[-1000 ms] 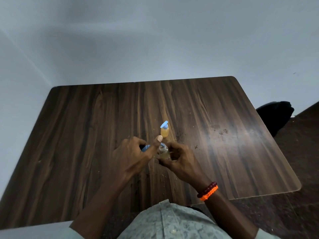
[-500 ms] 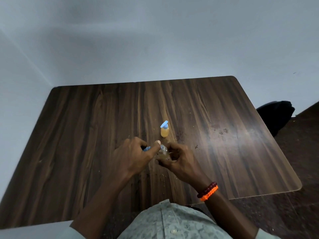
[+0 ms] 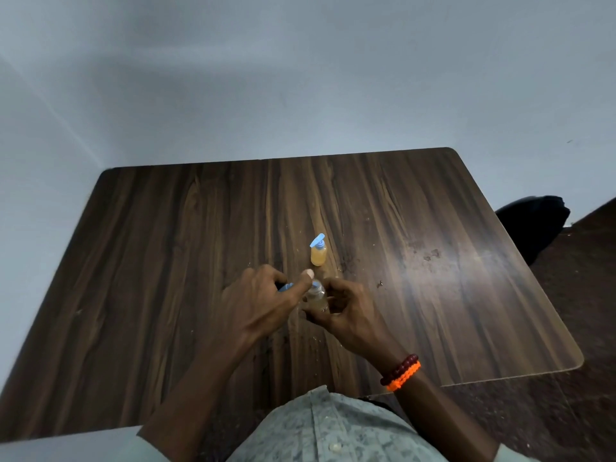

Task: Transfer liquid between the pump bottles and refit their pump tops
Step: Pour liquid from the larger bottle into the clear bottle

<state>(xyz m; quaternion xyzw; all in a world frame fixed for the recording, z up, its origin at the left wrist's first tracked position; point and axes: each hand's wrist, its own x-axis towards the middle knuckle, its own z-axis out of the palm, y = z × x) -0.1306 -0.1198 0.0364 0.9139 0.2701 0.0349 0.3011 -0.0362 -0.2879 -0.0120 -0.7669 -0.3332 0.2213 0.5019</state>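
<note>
A small pump bottle (image 3: 318, 253) full of yellow-orange liquid stands upright on the wooden table (image 3: 166, 261), its blue pump top fitted. Just in front of it my right hand (image 3: 346, 311) grips a second small clear bottle (image 3: 316, 296) holding only a little liquid. My left hand (image 3: 263, 305) is closed around a blue pump top (image 3: 286, 287), only a sliver of which shows between the fingers. The left thumb rests against the clear bottle's neck. Whether the pump is seated on the bottle is hidden by the fingers.
A dark object (image 3: 533, 225) sits on the floor beyond the table's right edge. The table's far edge meets a pale wall. Small crumbs and stains (image 3: 430, 253) mark the tabletop right of the bottles.
Both hands have stayed together around the clear bottle. My left thumb has shifted slightly over its neck, and the hands have sunk a little toward me.
</note>
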